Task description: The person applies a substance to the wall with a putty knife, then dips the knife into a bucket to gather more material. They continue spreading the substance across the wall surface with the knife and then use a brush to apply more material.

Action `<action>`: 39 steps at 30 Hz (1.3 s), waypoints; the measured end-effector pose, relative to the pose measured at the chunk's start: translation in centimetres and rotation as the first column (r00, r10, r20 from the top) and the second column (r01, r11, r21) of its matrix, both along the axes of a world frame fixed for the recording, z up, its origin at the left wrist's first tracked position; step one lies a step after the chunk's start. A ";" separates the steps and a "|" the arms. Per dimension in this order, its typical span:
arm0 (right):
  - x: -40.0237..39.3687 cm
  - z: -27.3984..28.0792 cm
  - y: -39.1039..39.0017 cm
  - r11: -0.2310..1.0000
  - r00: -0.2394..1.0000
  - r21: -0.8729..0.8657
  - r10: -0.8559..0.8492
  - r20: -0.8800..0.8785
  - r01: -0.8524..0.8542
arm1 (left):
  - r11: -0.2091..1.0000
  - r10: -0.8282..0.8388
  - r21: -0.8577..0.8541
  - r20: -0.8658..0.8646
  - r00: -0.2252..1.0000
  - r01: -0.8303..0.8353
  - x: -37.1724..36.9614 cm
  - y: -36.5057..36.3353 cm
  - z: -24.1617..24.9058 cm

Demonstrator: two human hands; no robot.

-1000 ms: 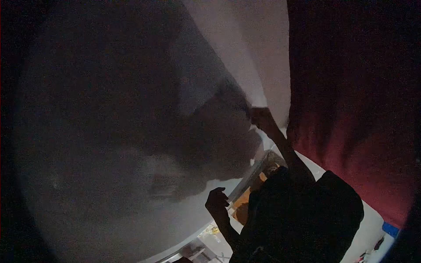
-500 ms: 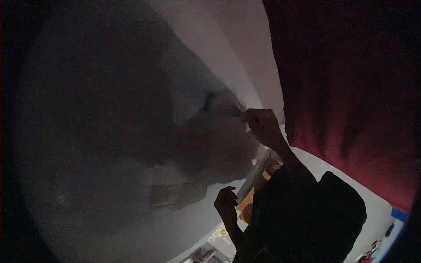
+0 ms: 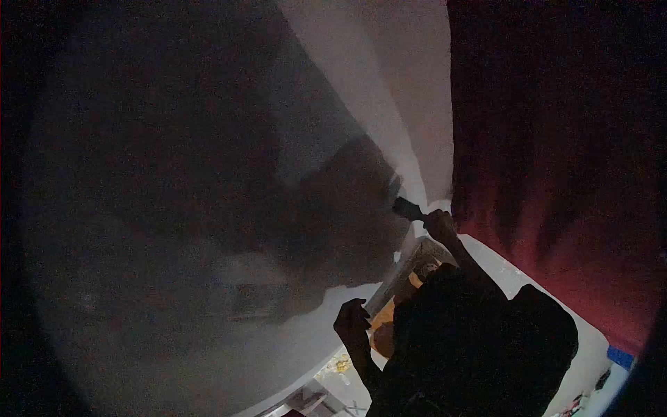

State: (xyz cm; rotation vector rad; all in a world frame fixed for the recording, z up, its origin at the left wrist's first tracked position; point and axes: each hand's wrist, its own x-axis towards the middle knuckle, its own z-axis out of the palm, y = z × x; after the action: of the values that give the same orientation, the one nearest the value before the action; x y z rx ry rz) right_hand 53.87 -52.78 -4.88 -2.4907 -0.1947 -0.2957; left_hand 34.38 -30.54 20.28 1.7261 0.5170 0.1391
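My right hand [image 3: 441, 224], dark against the pale wall, is closed around the handle of a flat, wide-ended dark tool [image 3: 408, 208]. The tool's broad end points up and left at the grey wall [image 3: 326, 229], close to the corner where it meets a lighter wall strip [image 3: 417, 90]. Dim light hides the tool's finer details. Lower and to the left, my left hand [image 3: 353, 316] is raised beside the wall, its fingers loosely bent and apart, with nothing visible in them.
A red curtain-like cloth [image 3: 556, 229] hangs on the right. Below the hands are a long grey-brown edge [image 3: 396, 285] and an orange-brown surface [image 3: 382, 320]. Yellow bits [image 3: 340, 363] lie lower down. A blue object [image 3: 620, 356] shows at the lower right.
My right hand has moved down and right, and the flat tool now shows clearly in it. My left hand has barely shifted. The view has moved slightly.
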 end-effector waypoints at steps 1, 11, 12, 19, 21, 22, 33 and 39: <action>-0.2 0.0 0.2 0.999 0.999 -0.029 0.035 0.034 -0.034 | 1.000 0.008 0.006 -0.031 0.999 -0.008 0.1 0.0 -0.1; -1.0 30.8 3.5 0.636 0.978 0.751 0.198 0.060 -0.175 | 1.000 0.009 -0.007 0.013 1.000 -0.009 0.0 -0.9 1.4; -0.8 31.1 3.6 0.607 0.980 0.772 0.171 0.105 -0.188 | 1.000 0.017 0.005 0.001 1.000 -0.017 -0.1 -1.0 1.3; 0.4 8.8 4.3 0.891 0.950 0.383 0.298 -0.092 -0.243 | 0.998 0.055 0.014 -0.038 0.998 -0.054 -1.4 -0.7 1.1; -1.6 2.2 2.9 0.919 0.952 -0.248 0.295 -0.086 -0.307 | 0.998 0.069 -0.007 -0.035 0.997 -0.069 -1.8 -0.4 0.5; -1.6 2.1 2.7 0.951 0.929 -0.104 0.255 -0.267 -0.290 | 0.997 0.073 -0.019 -0.027 0.997 -0.074 -1.8 -0.4 0.6; -1.9 28.0 4.7 0.559 0.917 0.823 0.375 -0.136 -0.106 | 1.000 0.013 -0.003 -0.010 1.000 -0.013 0.0 0.2 1.4; 3.1 16.1 6.5 0.483 0.952 0.858 0.306 0.021 -0.174 | 0.999 0.035 -0.020 -0.049 0.998 -0.036 0.2 0.2 0.7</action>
State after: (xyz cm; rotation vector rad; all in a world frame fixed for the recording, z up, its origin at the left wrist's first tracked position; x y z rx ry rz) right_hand 56.92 -46.27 11.22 -1.4343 -0.2617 -0.0555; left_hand 34.55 -30.35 20.98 1.7040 0.5828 0.1166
